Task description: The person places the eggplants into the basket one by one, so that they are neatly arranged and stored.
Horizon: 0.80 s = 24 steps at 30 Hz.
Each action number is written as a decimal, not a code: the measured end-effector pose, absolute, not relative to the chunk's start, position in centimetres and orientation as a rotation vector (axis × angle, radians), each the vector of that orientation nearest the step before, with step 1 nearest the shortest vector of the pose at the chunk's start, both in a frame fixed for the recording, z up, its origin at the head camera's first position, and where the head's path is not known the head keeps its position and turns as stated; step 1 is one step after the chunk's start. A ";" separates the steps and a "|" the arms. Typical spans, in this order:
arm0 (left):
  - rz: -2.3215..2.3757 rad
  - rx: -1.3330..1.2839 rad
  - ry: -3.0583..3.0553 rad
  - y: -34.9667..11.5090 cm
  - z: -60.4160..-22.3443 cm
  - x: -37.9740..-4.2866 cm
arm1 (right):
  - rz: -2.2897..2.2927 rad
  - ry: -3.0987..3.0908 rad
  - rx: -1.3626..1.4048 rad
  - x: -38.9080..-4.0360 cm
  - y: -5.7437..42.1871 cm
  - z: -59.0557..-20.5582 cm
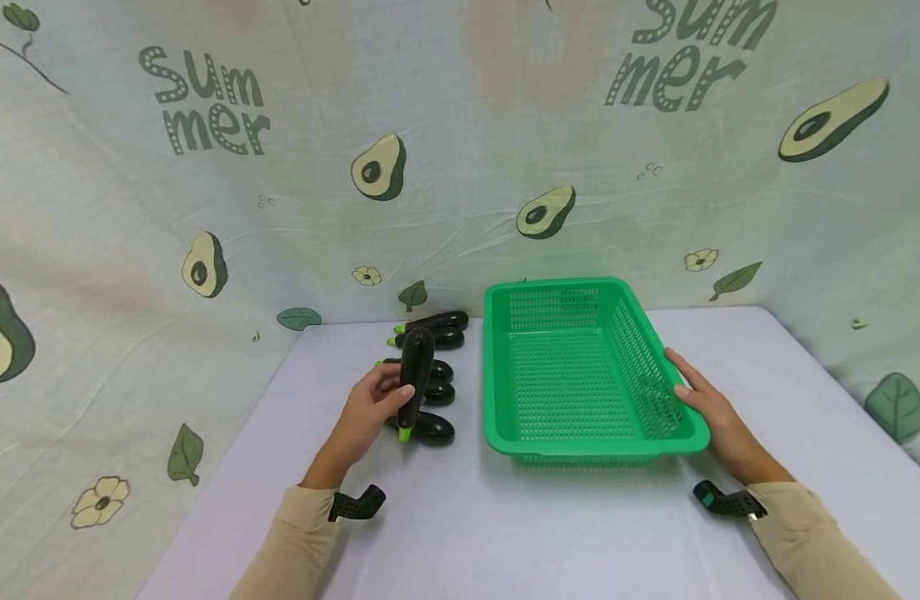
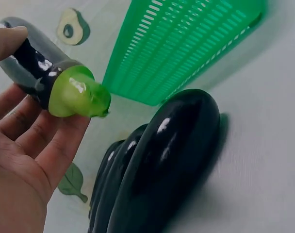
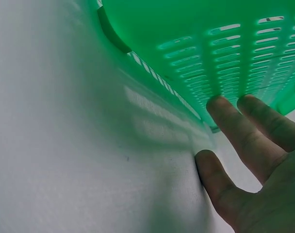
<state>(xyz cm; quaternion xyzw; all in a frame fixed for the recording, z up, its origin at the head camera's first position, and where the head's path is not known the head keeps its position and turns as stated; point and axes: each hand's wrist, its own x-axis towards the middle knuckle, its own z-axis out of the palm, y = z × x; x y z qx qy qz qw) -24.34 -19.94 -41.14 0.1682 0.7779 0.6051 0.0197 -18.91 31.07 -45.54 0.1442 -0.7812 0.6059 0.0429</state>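
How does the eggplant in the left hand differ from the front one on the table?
The held eggplant is in the left hand; the front eggplant lies on the table. The held eggplant's green stem end shows, pointing to the near side; the front eggplant's stem end is out of sight, and its rounded end points toward the green basket. Both are dark and glossy.

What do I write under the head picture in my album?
Left grip holds one eggplant, right grip touches an empty green basket, and more eggplants lie on the table.
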 end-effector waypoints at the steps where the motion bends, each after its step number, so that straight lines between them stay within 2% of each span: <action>1: 1.872 0.538 2.408 -19.7 -41.0 -24.4 | 1.845 -2.393 0.431 -18.9 31.0 -45.6; 10: 1.806 0.643 2.434 -18.4 -40.0 -25.2 | 1.643 -2.439 0.367 -18.8 31.1 -45.9; 20: 1.797 0.705 2.405 -16.7 -38.8 -26.1 | 2.001 -2.258 0.561 -18.6 31.4 -45.8; 24: 1.841 0.739 2.400 -16.1 -38.2 -26.5 | 2.002 -2.261 0.570 -18.8 31.5 -45.7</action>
